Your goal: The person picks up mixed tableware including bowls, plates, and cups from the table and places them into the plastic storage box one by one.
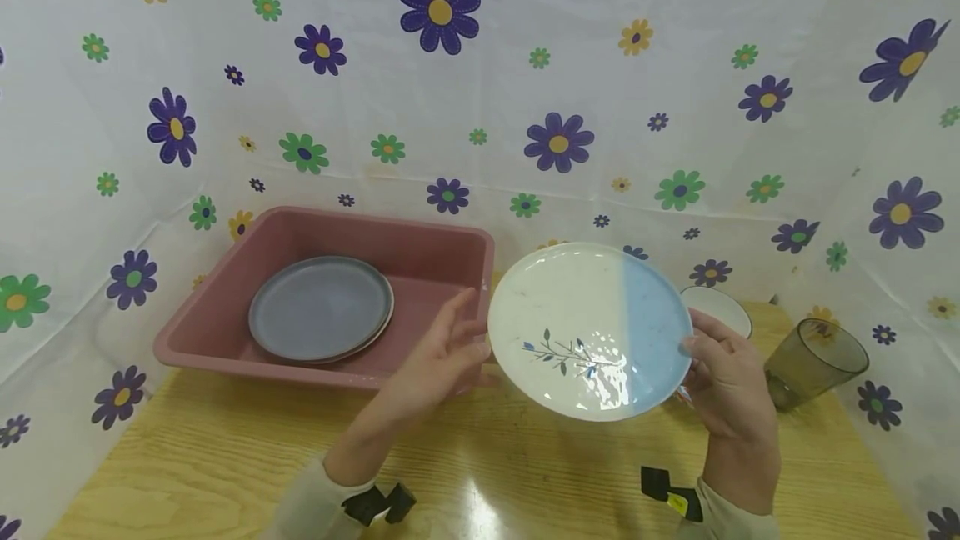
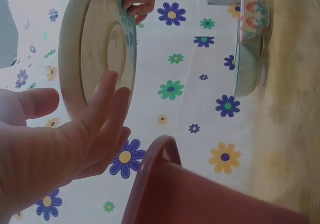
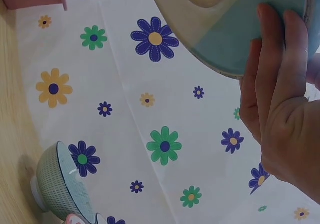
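Observation:
A round plate [image 1: 573,327], cream with a pale blue band and a painted sprig, is held up above the wooden table. My right hand [image 1: 731,377] grips its right edge, thumb on top and fingers spread beneath, as the right wrist view shows on the plate's underside [image 3: 235,33]. At the opposite edge is my left hand [image 1: 435,352], its thumb apart from the extended fingers and its fingertips right by the rim. In the left wrist view, that hand's fingers [image 2: 107,114] overlap the plate [image 2: 95,48].
A pink basin [image 1: 450,282] stands at left with a grey-blue plate [image 1: 322,307] lying on another plate inside. To the right are a dark glass [image 1: 813,365], a white-rimmed dish [image 1: 720,307], a green patterned bowl [image 3: 60,184] and an orange patterned bowl [image 2: 251,16]. A flowered sheet [image 1: 480,90] hangs behind.

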The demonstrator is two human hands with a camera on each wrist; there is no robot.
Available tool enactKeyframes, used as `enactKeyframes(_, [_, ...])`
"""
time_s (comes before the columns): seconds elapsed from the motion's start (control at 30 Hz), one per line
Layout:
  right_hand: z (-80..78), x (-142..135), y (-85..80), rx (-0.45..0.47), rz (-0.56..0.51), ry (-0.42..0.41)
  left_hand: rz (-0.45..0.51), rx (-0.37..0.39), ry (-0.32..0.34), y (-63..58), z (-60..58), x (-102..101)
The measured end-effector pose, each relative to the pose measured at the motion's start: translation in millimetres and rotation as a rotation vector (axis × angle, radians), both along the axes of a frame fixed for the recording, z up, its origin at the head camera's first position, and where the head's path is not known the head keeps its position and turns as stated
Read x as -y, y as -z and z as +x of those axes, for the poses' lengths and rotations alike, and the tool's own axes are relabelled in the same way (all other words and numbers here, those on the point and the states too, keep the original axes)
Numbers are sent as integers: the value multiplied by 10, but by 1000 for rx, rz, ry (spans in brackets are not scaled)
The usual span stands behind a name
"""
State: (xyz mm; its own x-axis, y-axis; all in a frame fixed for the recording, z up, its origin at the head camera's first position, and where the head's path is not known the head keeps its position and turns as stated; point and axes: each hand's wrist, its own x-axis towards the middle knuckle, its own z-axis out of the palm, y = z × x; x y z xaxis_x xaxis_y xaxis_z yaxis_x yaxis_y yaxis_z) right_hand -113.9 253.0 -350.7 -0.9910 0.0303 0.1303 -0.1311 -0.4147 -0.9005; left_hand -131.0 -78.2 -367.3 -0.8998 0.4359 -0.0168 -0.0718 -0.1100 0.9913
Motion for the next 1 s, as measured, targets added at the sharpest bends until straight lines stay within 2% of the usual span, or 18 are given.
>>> enactKeyframes(0.13, [9,19,-20,27,30,-10,100,48,36,14,7,-18])
enactKeyframes(0.2, [15,34,-32,39,54,-17,121,49,50,15,9,-20])
enactKeyframes(0.47, [5,84,-16,10,105,-67,311,73,144,23,2,-23])
enactKeyframes(0.67, [9,96,-30,11,107,-113,347,61,167,28,-6,-12])
enactKeyframes(1.0, [2,104,-18,5,73,-127,389,45,194,2,8,28])
